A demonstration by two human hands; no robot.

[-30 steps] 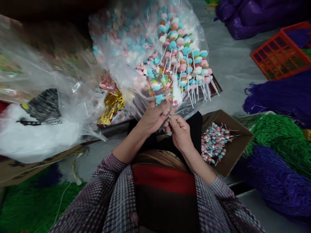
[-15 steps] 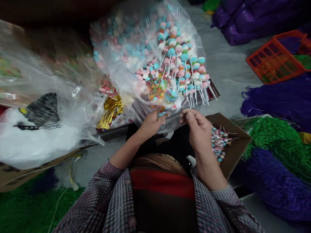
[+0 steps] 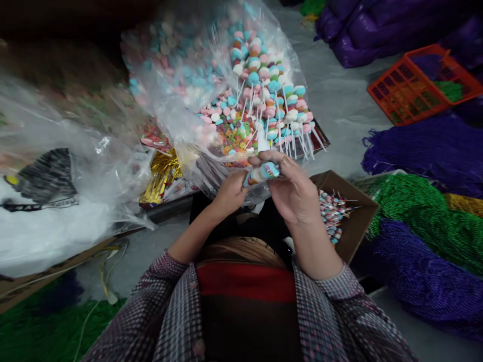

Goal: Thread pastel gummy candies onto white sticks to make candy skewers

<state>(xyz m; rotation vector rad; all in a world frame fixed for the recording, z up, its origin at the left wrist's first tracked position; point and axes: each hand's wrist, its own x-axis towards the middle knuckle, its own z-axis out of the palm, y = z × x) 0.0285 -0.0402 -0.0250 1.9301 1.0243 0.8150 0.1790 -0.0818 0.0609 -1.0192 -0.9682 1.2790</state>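
My left hand (image 3: 231,190) pinches the lower end of a wrapped candy skewer (image 3: 262,173), which lies tilted between both hands. My right hand (image 3: 292,188) curls its fingers over the skewer's upper end. Just beyond the hands, a big clear plastic bag (image 3: 211,95) holds many pink, blue and white candy skewers (image 3: 271,95) on white sticks. A cardboard box (image 3: 354,223) with wrapped skewers (image 3: 328,213) sits right of my right hand.
A crumpled clear and white plastic bag (image 3: 56,201) lies at left, gold foil (image 3: 160,173) beside it. An orange crate (image 3: 418,83) stands far right. Piles of purple (image 3: 422,146) and green (image 3: 426,221) strands fill the right side; green strands (image 3: 33,327) lie bottom left.
My right hand swung out to the right, then came back and closed over the skewer's top. The skewer moved from upright in the left hand to tilted between both hands.
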